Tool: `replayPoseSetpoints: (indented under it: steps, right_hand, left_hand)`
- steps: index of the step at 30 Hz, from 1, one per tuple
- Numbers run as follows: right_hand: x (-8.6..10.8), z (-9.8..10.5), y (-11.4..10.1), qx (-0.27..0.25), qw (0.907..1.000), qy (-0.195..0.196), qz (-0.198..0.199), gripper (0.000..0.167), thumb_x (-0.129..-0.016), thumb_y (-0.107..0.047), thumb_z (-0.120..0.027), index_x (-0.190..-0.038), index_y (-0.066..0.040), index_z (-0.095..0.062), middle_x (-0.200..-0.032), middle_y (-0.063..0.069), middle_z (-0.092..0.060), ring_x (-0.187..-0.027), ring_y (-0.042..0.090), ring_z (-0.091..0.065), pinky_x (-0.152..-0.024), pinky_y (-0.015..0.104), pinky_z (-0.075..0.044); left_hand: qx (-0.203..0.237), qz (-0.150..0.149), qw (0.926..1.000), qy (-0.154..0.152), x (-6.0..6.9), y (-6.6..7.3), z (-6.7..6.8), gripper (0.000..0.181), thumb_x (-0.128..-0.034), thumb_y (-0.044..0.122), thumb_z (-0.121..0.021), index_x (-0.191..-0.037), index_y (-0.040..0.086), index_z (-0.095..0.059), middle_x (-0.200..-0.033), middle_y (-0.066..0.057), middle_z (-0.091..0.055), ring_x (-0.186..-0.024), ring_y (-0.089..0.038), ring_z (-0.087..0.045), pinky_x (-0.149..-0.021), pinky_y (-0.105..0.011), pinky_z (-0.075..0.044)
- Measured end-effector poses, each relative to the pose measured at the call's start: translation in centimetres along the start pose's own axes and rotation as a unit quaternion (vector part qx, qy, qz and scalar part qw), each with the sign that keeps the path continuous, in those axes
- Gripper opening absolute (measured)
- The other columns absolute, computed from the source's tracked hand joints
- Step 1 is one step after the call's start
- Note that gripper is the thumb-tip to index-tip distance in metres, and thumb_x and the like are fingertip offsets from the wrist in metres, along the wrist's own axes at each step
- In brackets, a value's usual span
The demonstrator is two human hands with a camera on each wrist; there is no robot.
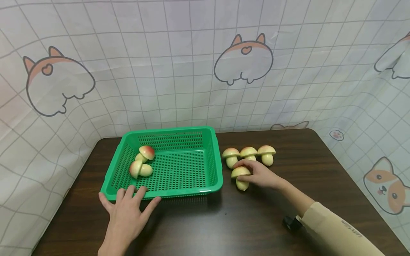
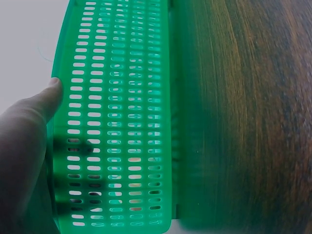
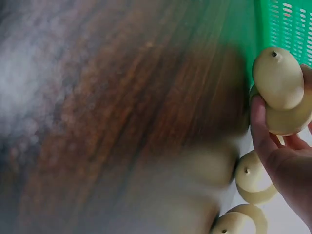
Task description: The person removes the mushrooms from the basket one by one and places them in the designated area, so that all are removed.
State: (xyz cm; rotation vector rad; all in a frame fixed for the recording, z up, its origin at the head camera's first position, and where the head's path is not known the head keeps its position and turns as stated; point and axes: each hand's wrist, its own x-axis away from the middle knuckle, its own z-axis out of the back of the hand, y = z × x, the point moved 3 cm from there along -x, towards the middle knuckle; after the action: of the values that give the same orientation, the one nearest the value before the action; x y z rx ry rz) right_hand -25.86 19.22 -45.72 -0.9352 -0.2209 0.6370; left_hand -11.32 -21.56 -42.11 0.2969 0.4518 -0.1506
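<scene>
My right hand [image 1: 261,174] grips a yellow mushroom-shaped piece [image 1: 241,172] by its cap, to the right of the green basket [image 1: 218,163]. In the right wrist view the thumb of that hand [image 3: 287,151] lies against the held mushroom [image 3: 279,80]. The left hand [image 1: 126,215] rests with spread fingers on the basket's front rim; in the left wrist view its thumb [image 2: 41,100] touches the rim beside the slotted wall [image 2: 114,122]. Two red-and-yellow mushrooms, one [image 1: 147,152] behind the other [image 1: 141,169], lie inside the basket at its left.
Three more mushrooms stand in a row behind the right hand: left [image 1: 231,157], middle [image 1: 248,153], right [image 1: 267,155]. A small black object [image 1: 292,224] is by the right sleeve [image 1: 336,227]. A printed cloth [image 1: 179,71] hangs behind the dark wooden table [image 1: 198,227].
</scene>
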Motion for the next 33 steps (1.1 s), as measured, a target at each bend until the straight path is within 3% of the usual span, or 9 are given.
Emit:
replayPoseSetpoints:
  steps: [11,23,33]
  right_hand:
    - [0.2,0.0,0.2,0.002,1.0,0.003,0.0,0.048,-0.091,-0.024,-0.082,-0.131,-0.005,-0.064,-0.124,0.002,-0.066,-0.105,0.017,-0.063,-0.088,0.031,-0.05]
    - [0.5,1.1,0.7,-0.019,0.9997,-0.003,-0.015,0.052,-0.09,-0.025,-0.083,-0.133,-0.007,-0.062,-0.129,0.005,-0.064,-0.119,0.032,-0.059,-0.097,0.057,-0.049]
    - [0.6,1.8,0.1,-0.017,0.9995,-0.012,-0.026,0.052,-0.09,-0.025,-0.082,-0.133,-0.006,-0.061,-0.13,0.007,-0.063,-0.12,0.033,-0.059,-0.095,0.055,-0.051]
  left_hand:
    - [-0.001,0.001,1.0,0.0,0.1,0.0,0.0,0.045,-0.0935,0.056,-0.069,-0.102,0.012,-0.068,-0.088,-0.004,-0.051,-0.089,-0.039,-0.049,-0.099,-0.086,0.011]
    - [-0.002,-0.001,1.0,-0.003,0.2,0.0,-0.2,0.045,-0.0937,0.056,-0.069,-0.102,0.011,-0.068,-0.088,-0.005,-0.052,-0.091,-0.041,-0.049,-0.099,-0.086,0.012]
    - [0.0,0.0,1.0,-0.002,0.1,0.0,0.0,0.045,-0.0936,0.056,-0.069,-0.102,0.011,-0.068,-0.088,-0.006,-0.052,-0.09,-0.041,-0.049,-0.099,-0.086,0.011]
